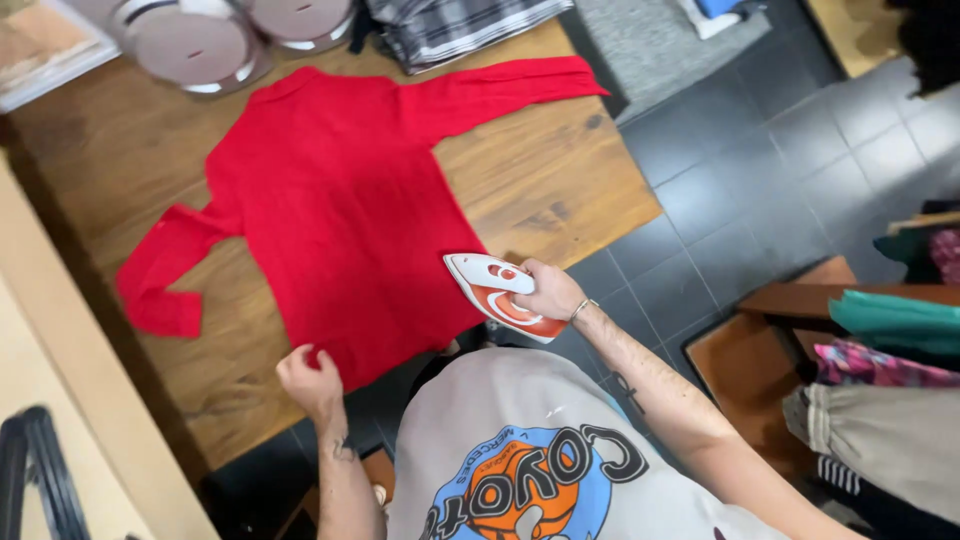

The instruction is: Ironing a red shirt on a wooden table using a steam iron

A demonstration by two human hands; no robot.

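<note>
Head view: our right hand fingers wrap closed around the iron handle; our left hand fingers pinch the red shirt hem on the wooden table.

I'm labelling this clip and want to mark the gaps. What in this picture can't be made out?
Head view only:
- Soleplate of the iron: turned away, and the right hand covers the handle.
- Hem corner of the red shirt: under the left hand.
- Two round metal lids: cut off by the top edge.
- Checked cloth: cut off at top.
- Clothes pile: cut off by the right edge.
</note>
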